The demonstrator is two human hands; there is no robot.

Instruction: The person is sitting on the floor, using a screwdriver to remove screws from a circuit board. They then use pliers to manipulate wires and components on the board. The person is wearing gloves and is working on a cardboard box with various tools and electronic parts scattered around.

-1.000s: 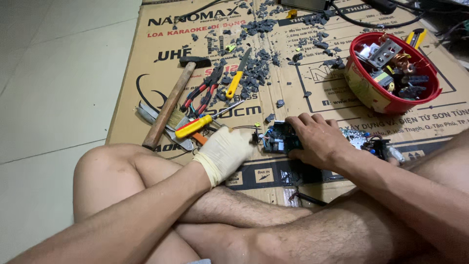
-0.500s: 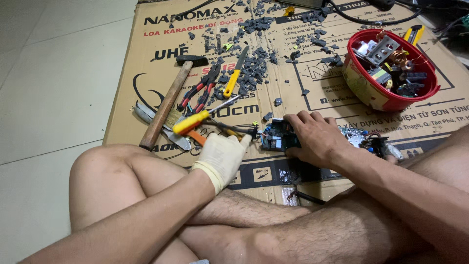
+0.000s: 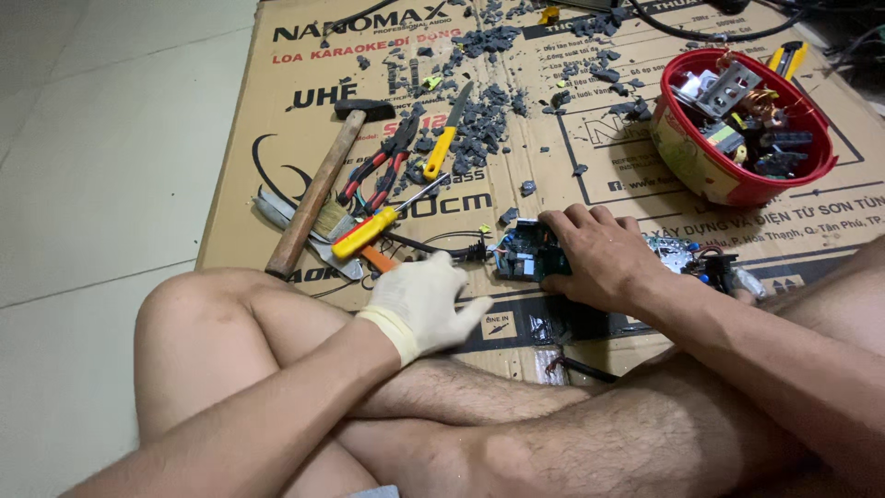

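Note:
I sit cross-legged on a cardboard sheet (image 3: pixel 277 111). My right hand (image 3: pixel 597 256), bare, presses down over a small blue-green circuit board (image 3: pixel 521 256), fingers curled over its far edge. My left hand (image 3: pixel 426 300), in a pale glove, rests on the cardboard just left of the board, fingers stretched toward it and apart. A black cable (image 3: pixel 433 246) runs from the board's left end past the glove's thumb. I cannot tell whether the glove touches the cable. My knees hide the cardboard's near edge.
Left of the glove lie a yellow-handled screwdriver (image 3: pixel 369 231), a paintbrush (image 3: pixel 324 219), a wooden hammer (image 3: pixel 313 194), red pliers (image 3: pixel 376 173) and a yellow-handled knife (image 3: pixel 448 136). Dark fragments (image 3: pixel 484 129) litter the middle. A red bowl (image 3: pixel 701 171) of parts stands at the right; another board (image 3: pixel 680 251) lies beside my right wrist.
My gloved left hand has moved right and down, away from the yellow screwdriver and closer to the circuit board. My right hand stays on the board.

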